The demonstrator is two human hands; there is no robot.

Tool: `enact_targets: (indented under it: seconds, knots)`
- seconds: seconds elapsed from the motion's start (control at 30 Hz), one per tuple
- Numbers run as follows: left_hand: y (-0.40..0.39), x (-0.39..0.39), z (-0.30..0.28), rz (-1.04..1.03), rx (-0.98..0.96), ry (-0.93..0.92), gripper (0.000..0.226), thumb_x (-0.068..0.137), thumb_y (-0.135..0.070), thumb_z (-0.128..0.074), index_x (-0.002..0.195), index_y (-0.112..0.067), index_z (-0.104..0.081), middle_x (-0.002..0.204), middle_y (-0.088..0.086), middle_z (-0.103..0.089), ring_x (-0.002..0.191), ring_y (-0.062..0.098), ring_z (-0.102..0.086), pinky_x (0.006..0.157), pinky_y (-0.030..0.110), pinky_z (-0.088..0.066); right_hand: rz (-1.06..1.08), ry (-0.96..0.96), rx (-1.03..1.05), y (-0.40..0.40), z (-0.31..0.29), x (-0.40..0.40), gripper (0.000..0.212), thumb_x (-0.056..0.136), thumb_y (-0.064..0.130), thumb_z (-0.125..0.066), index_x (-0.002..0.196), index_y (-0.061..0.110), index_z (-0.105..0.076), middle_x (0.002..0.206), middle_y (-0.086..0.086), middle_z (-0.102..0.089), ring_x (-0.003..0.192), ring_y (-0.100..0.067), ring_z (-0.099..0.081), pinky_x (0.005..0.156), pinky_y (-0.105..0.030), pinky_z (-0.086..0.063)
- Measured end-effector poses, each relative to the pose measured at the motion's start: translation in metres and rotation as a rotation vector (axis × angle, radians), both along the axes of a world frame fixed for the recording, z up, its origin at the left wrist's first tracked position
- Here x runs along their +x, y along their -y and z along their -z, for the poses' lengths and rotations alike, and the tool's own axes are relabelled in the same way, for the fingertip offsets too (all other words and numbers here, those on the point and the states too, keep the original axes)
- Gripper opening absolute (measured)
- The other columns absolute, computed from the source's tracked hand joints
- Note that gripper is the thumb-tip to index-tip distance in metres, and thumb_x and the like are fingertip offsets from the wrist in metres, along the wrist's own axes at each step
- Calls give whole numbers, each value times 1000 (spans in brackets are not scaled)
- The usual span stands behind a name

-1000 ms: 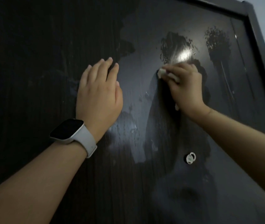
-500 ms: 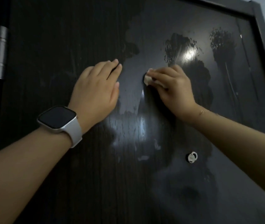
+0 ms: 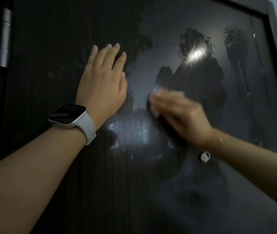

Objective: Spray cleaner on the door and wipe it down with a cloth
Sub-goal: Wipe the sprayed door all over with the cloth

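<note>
Under the blurred right hand (image 3: 181,115), curled fingers seem to pinch a pale cloth (image 3: 154,98) against the wet door (image 3: 134,183). The person does best overlapping strokes into the droplets below it, while the flat, empty left hand (image 3: 102,81) braces alongside.

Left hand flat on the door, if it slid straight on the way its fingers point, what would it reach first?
The left hand points up the door. Its fingertips sit at the edge of a dark wet patch, likely met first. Beyond that, only bare door panel shows up to the picture's top edge.

Dim overall; a bright glare spot on the glossy door (image 3: 196,54); the right hand (image 3: 181,115) is motion-blurred.
</note>
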State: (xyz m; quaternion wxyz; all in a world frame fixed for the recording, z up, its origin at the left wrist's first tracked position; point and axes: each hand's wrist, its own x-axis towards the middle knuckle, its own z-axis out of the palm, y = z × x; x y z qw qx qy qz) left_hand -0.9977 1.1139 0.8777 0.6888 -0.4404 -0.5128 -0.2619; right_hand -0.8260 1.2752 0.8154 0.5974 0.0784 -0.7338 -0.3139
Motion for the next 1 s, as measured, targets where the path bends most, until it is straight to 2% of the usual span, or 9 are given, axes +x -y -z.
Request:
enact_targets:
  seconds: [0.1, 0.2, 0.37, 0.47, 0.63, 0.73, 0.8, 0.9, 1.0]
  knots:
    - [0, 0, 1, -3, 12, 10, 52, 98, -21, -30, 145, -3, -40, 153, 17, -36, 143, 31, -30, 122, 45, -10, -14, -347, -259, -5, -60, 8, 29, 97, 18, -55, 124, 12, -66, 131, -6, -63, 123, -19, -58, 104, -38, -47]
    - [1, 0, 0, 36, 9, 30, 51, 97, -16, -32, 145, -2, -39, 153, 17, -36, 143, 31, -30, 122, 43, -13, -23, -460, -355, 3, -58, -9, 29, 96, 14, -56, 123, 12, -67, 132, -5, -63, 124, -20, -58, 106, -37, -46]
    - [1, -2, -1, 59, 4, 62, 49, 96, -8, -41, 145, -4, -41, 153, 14, -37, 143, 29, -30, 120, 40, -19, -72, 56, 31, 51, 30, -43, 32, 95, 4, -54, 126, 3, -64, 138, -14, -57, 134, -30, -48, 111, -39, -41]
    - [2, -1, -2, 72, 6, 63, 49, 96, -8, -42, 145, -4, -41, 153, 14, -37, 143, 29, -30, 120, 40, -19, -1, 132, 122, 38, 4, -31, 33, 98, 11, -51, 129, 6, -62, 139, -12, -56, 134, -29, -48, 107, -43, -45]
    - [0, -1, -1, 90, 17, 52, 50, 95, -10, -38, 144, -2, -42, 151, 15, -39, 142, 30, -32, 119, 40, -19, -2, -435, -349, -7, -86, 7, 30, 95, 11, -55, 122, 14, -68, 134, -4, -62, 121, -19, -59, 105, -35, -46]
    - [0, -1, -2, 84, 22, 43, 58, 91, -18, -22, 143, -2, -44, 150, 15, -41, 141, 30, -35, 119, 41, -21, -47, -559, -429, 9, -94, -8, 29, 92, 10, -54, 116, 11, -71, 128, -4, -65, 118, -19, -61, 104, -32, -46]
    - [1, 0, -2, 79, 13, 56, 56, 92, -16, -26, 143, -2, -43, 151, 15, -40, 141, 30, -34, 119, 40, -20, -82, -419, -284, 36, -70, -35, 38, 85, 1, -55, 118, 11, -69, 129, -5, -64, 122, -19, -58, 108, -24, -39]
    - [0, 1, -2, 85, 4, 68, 54, 92, -13, -37, 144, -1, -43, 151, 17, -39, 142, 31, -33, 119, 41, -20, -175, -89, -88, 60, -31, -59, 33, 91, 2, -60, 123, 7, -66, 132, -9, -62, 129, -24, -52, 113, -32, -37]
    - [0, 1, -2, 81, 8, 66, 51, 92, -5, -43, 143, -1, -43, 151, 17, -40, 141, 31, -33, 119, 41, -20, -198, 11, -171, 43, -54, -38, 35, 91, 3, -65, 125, 10, -65, 135, -4, -60, 132, -17, -51, 113, -29, -38]
